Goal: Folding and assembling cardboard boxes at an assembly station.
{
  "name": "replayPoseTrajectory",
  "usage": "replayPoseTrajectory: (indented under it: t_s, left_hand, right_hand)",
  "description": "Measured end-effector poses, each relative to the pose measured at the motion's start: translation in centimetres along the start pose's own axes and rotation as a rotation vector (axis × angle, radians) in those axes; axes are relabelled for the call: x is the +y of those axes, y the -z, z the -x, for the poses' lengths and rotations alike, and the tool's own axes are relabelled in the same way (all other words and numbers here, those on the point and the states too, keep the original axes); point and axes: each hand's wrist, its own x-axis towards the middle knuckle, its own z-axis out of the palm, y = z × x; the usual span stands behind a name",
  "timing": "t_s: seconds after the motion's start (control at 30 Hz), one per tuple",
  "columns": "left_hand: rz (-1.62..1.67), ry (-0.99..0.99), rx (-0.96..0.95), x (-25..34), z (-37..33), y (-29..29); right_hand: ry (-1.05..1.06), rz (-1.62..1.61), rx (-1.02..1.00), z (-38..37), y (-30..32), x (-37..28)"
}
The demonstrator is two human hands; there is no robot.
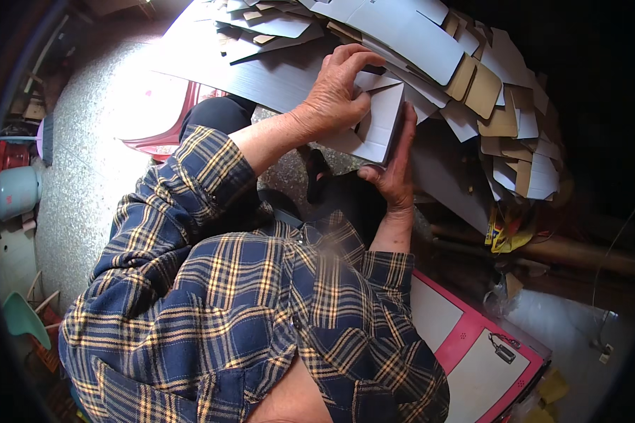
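Observation:
Between my hands is a small cardboard box (386, 121), white inside and dark on its outer right side, held tilted above my lap. My left hand (337, 93) reaches over its left part, fingers bent at the far edge and thumb down by the opening. The fingertips are partly hidden. Around the box's right side and near corner my right hand (394, 173) is wrapped, thumb at the near corner and fingers up along the side.
Flat cardboard pieces (416, 46), white and brown, lie piled on the table (282, 81) ahead and to the right. A red plastic stool (173, 130) stands at left. To my right is a pink-framed white panel (483, 366). A grey-blue cylinder (17, 192) stands far left.

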Motion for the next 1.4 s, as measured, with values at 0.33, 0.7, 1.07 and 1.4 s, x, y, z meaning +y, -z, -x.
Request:
replayPoseTrajectory:
  t_s: [0.33, 0.7, 1.07, 1.4]
  left_hand:
    - [0.2, 0.088, -0.147, -0.7, -0.1, 1.2]
    - [-0.067, 0.024, -0.148, -2.0, 0.6, 1.3]
    - [0.139, 0.211, -0.24, -2.2, 1.1, 1.9]
    - [0.814, 0.573, -0.306, -0.8, 0.5, 3.6]
  right_hand:
    - [-0.083, 0.537, -0.182, -2.2, 1.5, -2.2]
    - [0.112, 0.408, -0.163, -3.3, -0.1, -0.9]
    - [0.057, 0.281, -0.091, -3.6, -0.2, -0.5]
    - [0.132, 0.378, -0.035, -3.2, -0.3, 0.1]
